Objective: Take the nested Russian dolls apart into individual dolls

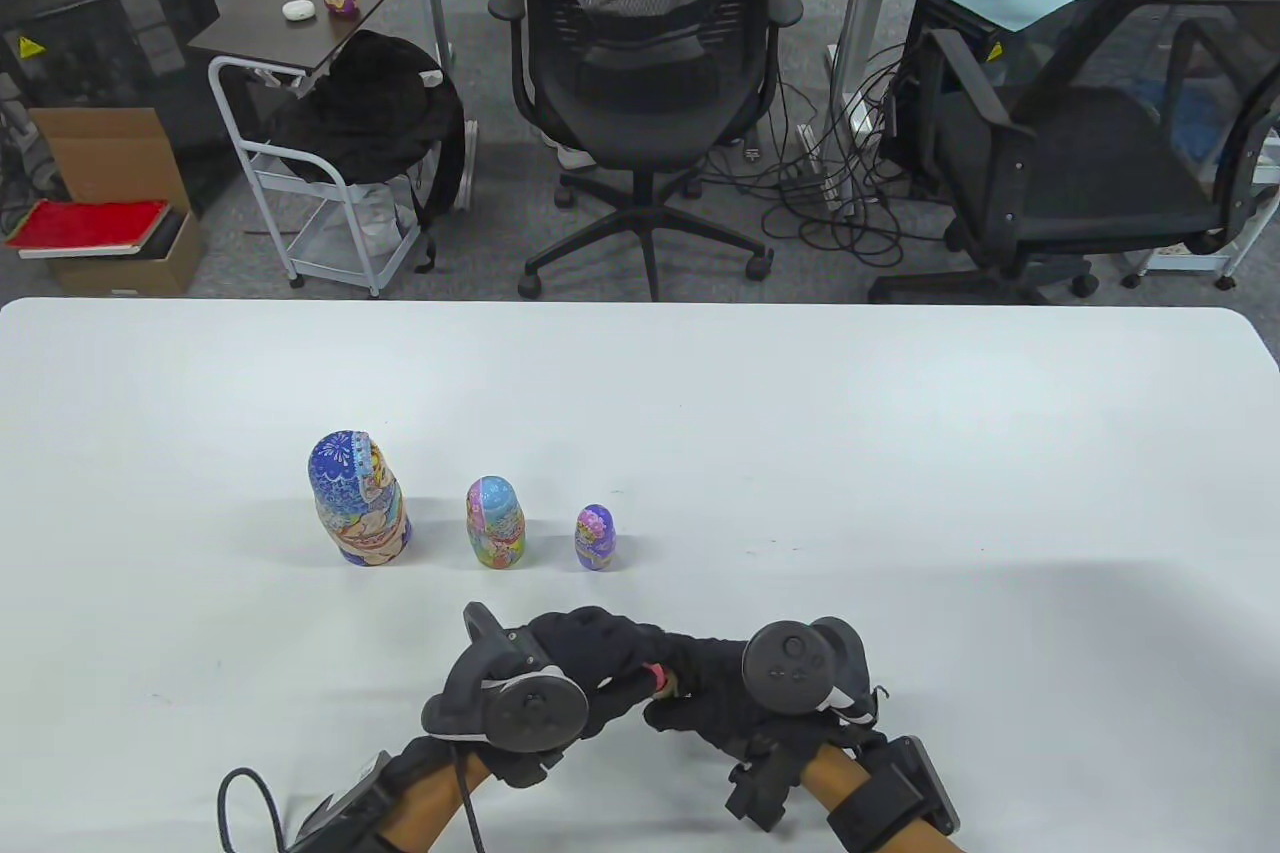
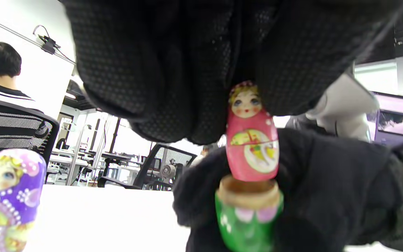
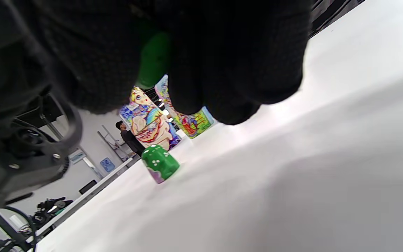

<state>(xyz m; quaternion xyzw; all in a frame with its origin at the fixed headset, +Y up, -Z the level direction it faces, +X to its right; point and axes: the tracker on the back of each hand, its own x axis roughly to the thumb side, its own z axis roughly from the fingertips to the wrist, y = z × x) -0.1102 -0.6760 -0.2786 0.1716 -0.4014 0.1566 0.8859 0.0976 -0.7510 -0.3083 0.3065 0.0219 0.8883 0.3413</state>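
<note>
Beyond both hands (image 1: 660, 683), three dolls (image 1: 495, 523) stand upright, apart.

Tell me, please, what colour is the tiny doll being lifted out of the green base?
Pink doll, clearest in the left wrist view.

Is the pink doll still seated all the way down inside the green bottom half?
No: in the left wrist view the pink doll is lifted, only its base at the wooden rim of the green bottom half.

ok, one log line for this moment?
left hand: holds pink doll | right hand: holds green base | pink doll partly out | three dolls standing
</note>
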